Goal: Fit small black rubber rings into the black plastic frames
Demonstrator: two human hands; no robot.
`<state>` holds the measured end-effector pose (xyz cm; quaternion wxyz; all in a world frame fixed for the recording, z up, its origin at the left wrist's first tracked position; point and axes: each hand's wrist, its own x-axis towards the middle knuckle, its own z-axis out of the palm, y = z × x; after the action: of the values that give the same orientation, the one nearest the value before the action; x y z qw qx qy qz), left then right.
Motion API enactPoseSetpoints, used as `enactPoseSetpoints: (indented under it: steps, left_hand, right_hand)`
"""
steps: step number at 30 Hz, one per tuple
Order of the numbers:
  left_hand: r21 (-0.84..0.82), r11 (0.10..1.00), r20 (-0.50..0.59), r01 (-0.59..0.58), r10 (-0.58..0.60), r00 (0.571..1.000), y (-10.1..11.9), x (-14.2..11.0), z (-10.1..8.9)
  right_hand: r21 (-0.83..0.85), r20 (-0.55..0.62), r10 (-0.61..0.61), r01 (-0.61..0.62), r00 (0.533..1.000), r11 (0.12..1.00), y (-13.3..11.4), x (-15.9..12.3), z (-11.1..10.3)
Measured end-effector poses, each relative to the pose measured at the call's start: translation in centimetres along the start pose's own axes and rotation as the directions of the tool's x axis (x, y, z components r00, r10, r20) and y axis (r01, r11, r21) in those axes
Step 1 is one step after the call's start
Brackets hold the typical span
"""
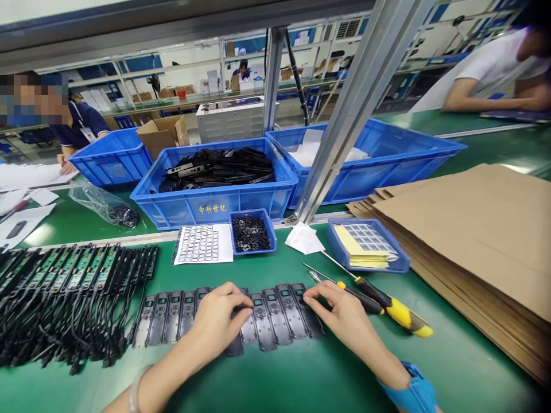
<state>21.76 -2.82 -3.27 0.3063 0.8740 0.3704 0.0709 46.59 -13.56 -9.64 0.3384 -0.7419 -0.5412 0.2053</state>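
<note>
A row of several black plastic device shells (275, 315) with small screen windows lies on the green bench. My left hand (219, 315) is over the middle of that row, thumb and fingers closed around something small and dark that I cannot make out. At the row's right end, my right hand (340, 307) has its thumb and fingertips pinched at the upper part of the last shell (312, 318). Whatever sits between those fingertips is too small to see. A small blue bin (275, 244) of tiny black parts stands beyond the row.
Screwdrivers (394, 310) lie right of my right hand, near stacked cardboard (482, 229). Assembled circuit boards with cables (81, 275) fill the left. A large blue crate (172, 203) of black casings stands behind, beside a slanted metal post (344, 109). Other people sit farther off.
</note>
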Motion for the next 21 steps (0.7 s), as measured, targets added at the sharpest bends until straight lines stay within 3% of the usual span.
enactPoseSetpoints:
  steps: [4,10,16,21]
  left_hand:
    - [-0.052,0.998,0.032,0.045,-0.043,0.999,-1.3,-3.5,-1.0]
    - [-0.025,0.996,0.033,0.083,-0.082,0.996,-3.1,-7.1,0.3]
    - [-0.008,1.0,-0.031,-0.009,0.009,0.999,-4.1,-9.0,1.4]
    - [0.013,0.996,-0.159,-0.089,0.09,0.983,-4.5,-10.4,2.2]
  right_hand:
    - [-0.021,0.022,-0.016,0.016,1.0,1.0,0.6,0.1,0.1]
    - [-0.055,0.05,-0.055,0.058,0.997,0.997,1.4,-0.1,0.4]
    - [-0.16,-0.013,-0.081,0.078,0.997,0.984,0.6,-0.4,0.9]
    - [-0.214,-0.059,-0.182,0.165,0.982,0.963,0.7,-0.5,1.1]
